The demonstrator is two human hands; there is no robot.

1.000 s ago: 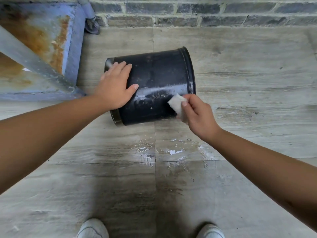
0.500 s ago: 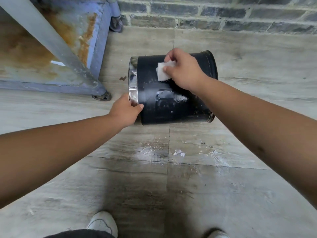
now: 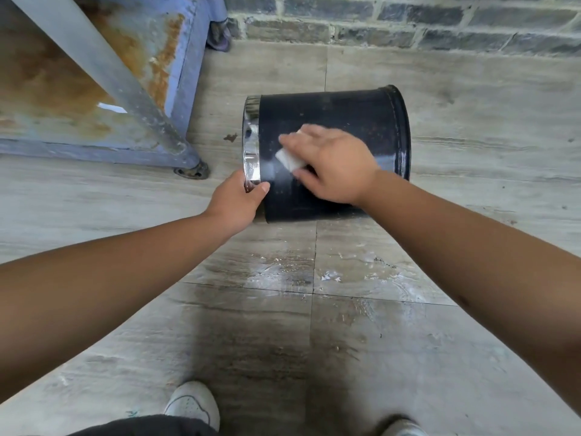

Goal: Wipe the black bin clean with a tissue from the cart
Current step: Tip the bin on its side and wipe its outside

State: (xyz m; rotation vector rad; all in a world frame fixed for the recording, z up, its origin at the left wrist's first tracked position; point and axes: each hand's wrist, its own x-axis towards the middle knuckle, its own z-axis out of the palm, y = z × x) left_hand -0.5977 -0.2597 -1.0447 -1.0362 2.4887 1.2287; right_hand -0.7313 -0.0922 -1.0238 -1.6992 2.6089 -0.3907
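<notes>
The black bin (image 3: 345,114) lies on its side on the tiled floor, its shiny metal rim (image 3: 251,143) facing left. My left hand (image 3: 239,199) grips that rim at its near edge, thumb over the band. My right hand (image 3: 330,162) lies flat across the bin's upper side and presses a folded white tissue (image 3: 289,158) against the black wall with straight fingers. Most of the tissue is hidden under my fingers.
A rusty blue metal cart (image 3: 94,73) on castors (image 3: 191,169) stands left of the bin. A brick wall (image 3: 408,23) runs along the back. Wet smears (image 3: 314,272) shine on the floor tiles in front of the bin. My white shoes (image 3: 191,404) show at the bottom.
My right hand has slid the tissue from the bin's far top toward me and to the left, near the rim. My left hand keeps its grip on the rim.
</notes>
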